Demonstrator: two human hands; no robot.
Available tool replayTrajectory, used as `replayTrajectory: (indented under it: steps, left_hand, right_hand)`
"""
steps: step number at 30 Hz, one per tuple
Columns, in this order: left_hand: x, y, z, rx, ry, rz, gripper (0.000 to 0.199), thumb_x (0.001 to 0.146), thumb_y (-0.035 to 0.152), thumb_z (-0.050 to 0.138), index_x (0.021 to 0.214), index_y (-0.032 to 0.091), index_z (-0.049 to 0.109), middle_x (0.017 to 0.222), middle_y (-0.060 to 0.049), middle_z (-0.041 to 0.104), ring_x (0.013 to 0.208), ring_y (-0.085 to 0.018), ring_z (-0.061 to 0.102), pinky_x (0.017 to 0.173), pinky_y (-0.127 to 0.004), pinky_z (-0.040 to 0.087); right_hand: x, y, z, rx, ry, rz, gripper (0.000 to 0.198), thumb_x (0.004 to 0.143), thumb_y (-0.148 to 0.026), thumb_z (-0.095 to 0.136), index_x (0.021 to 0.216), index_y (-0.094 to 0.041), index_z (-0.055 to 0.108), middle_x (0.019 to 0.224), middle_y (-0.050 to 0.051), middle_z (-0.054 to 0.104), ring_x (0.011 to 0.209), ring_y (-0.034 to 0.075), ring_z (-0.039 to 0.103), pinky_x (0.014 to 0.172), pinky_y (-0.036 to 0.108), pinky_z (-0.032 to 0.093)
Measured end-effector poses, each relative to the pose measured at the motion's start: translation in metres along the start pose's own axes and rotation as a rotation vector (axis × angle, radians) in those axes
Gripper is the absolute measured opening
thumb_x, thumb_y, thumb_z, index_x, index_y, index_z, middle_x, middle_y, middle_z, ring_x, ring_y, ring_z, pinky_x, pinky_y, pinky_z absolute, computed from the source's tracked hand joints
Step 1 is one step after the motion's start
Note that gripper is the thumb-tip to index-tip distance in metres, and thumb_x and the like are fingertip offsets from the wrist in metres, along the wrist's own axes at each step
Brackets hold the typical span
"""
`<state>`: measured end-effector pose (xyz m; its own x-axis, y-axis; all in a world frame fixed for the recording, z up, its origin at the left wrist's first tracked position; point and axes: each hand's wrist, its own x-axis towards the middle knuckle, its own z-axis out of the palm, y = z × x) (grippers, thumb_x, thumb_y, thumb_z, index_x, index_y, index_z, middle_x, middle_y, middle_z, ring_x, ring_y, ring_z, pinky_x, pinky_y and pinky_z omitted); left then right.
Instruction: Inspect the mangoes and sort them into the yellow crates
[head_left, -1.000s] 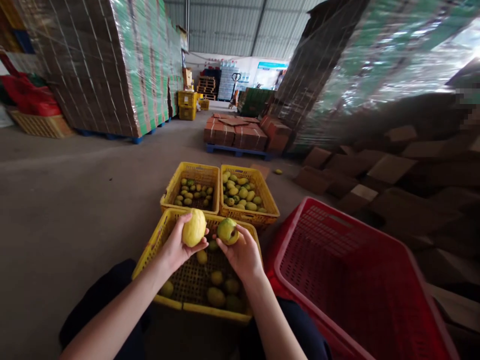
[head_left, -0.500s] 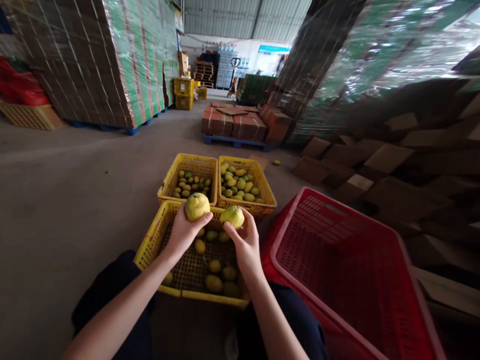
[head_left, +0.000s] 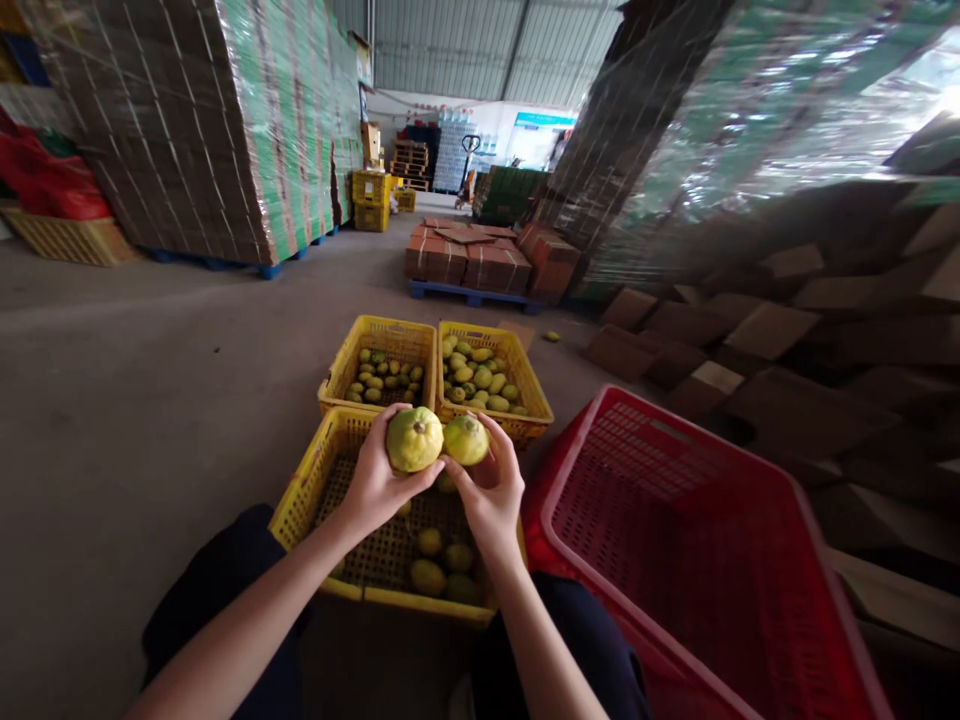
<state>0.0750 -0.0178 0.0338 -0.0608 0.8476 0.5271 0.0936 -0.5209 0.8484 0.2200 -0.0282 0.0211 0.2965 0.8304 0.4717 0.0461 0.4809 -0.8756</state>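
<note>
My left hand [head_left: 382, 470] is wrapped around a large yellow-green fruit [head_left: 415, 440], whose stem end faces me. Beside it, my right hand [head_left: 493, 490] grips a slightly smaller yellow-green fruit [head_left: 466, 440] between thumb and fingers. The two fruits are side by side, almost touching, and my thumbs meet below them. Both hands are above a yellow plastic crate [head_left: 300, 500], with several similar fruits [head_left: 429, 577] at its bottom. Part of that crate is hidden behind my hands and forearms. The exact kind of fruit is unclear.
Two more yellow crates, one at left [head_left: 337, 352] and one at right [head_left: 534, 375], hold fruit just beyond. To my right stands a red crate [head_left: 570, 450]. Cardboard boxes [head_left: 765, 330] lie heaped at the right. Strapped cartons [head_left: 465, 258] sit on a blue pallet ahead; wrapped stacks [head_left: 285, 130] rise at the left.
My left hand has moved right and slightly down, bringing its fruit close to the other one. Its fruit has turned so the stem end shows. Both hands keep their hold.
</note>
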Motion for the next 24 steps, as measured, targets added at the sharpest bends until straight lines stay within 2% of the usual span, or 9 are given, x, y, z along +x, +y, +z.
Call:
replayTrajectory:
  steps: [5,16,18,20,22,24]
  left_hand:
    - [0.000,-0.001,-0.001,0.013,-0.026,0.030,0.057,0.069,0.029,0.080,0.118,0.023,0.051,0.112,-0.006,0.065,0.103,-0.022,0.066,0.094,-0.035,0.053]
    - [0.004,0.007,0.000,-0.104,0.000,-0.044,0.056,0.060,0.020,0.083,0.111,0.023,0.059,0.106,-0.004,0.066,0.100,-0.022,0.064,0.093,-0.032,0.051]
    - [0.005,0.009,0.000,-0.204,0.009,-0.133,0.057,0.056,0.018,0.085,0.108,0.022,0.062,0.105,-0.003,0.067,0.099,-0.021,0.064,0.092,-0.030,0.051]
    - [0.006,0.010,0.000,-0.381,0.019,-0.308,0.059,0.051,0.018,0.088,0.105,0.021,0.064,0.103,-0.004,0.069,0.097,-0.021,0.065,0.088,-0.028,0.052]
    - [0.009,0.007,-0.001,-0.610,0.045,-0.565,0.055,0.054,0.024,0.089,0.103,0.019,0.065,0.100,-0.005,0.071,0.091,-0.021,0.067,0.081,-0.028,0.054]
    - [0.014,0.003,-0.002,-0.808,0.097,-0.870,0.041,0.069,0.038,0.081,0.100,0.017,0.065,0.092,-0.007,0.072,0.081,-0.021,0.069,0.072,-0.029,0.057]
  right_hand:
    - [-0.003,-0.002,0.000,-0.051,-0.035,-0.080,0.056,0.075,-0.031,0.082,0.126,-0.026,0.061,0.128,0.009,0.068,0.119,0.027,0.065,0.100,0.043,0.055]
    - [-0.004,-0.001,0.000,-0.047,-0.074,-0.042,0.055,0.076,-0.031,0.080,0.126,-0.024,0.059,0.127,0.011,0.067,0.115,0.027,0.066,0.098,0.042,0.056]
    - [-0.003,-0.003,0.000,-0.032,-0.080,-0.016,0.055,0.075,-0.031,0.081,0.125,-0.024,0.059,0.127,0.010,0.067,0.116,0.027,0.066,0.099,0.042,0.055]
    - [-0.002,-0.005,0.000,-0.015,-0.087,0.022,0.056,0.073,-0.032,0.082,0.124,-0.025,0.059,0.127,0.009,0.067,0.116,0.026,0.065,0.100,0.041,0.054]
    - [-0.002,-0.007,0.000,-0.003,-0.105,0.082,0.057,0.072,-0.035,0.082,0.124,-0.025,0.059,0.125,0.008,0.068,0.113,0.025,0.066,0.098,0.039,0.054]
    - [-0.002,-0.007,0.000,-0.007,-0.118,0.174,0.056,0.072,-0.040,0.080,0.122,-0.025,0.060,0.118,0.006,0.070,0.104,0.024,0.068,0.092,0.038,0.056]
